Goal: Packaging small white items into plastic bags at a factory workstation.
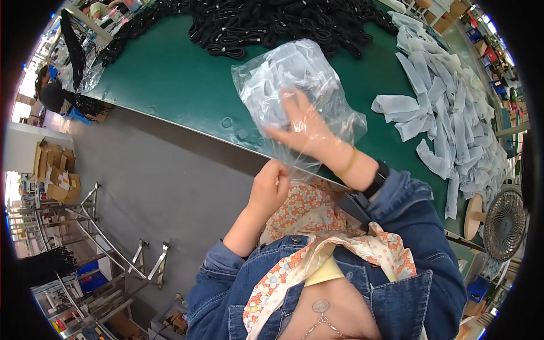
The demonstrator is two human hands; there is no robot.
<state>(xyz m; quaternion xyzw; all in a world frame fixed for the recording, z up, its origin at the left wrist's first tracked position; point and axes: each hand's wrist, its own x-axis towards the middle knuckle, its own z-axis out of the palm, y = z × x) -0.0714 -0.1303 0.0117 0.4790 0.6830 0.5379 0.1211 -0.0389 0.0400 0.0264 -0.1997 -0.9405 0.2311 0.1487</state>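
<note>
Left head fisheye is looking steeply down from the wearer's head, facing the green table (161,79), catching left hand (268,188) and right hand (303,127) close up, edges bending near rim.

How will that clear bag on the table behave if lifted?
Probably floppy: the clear bag wrinkles and its edge spreads loosely. Its contents may shift, since the white pieces lie jumbled inside. It might feel slick, given its glossy film.
</note>
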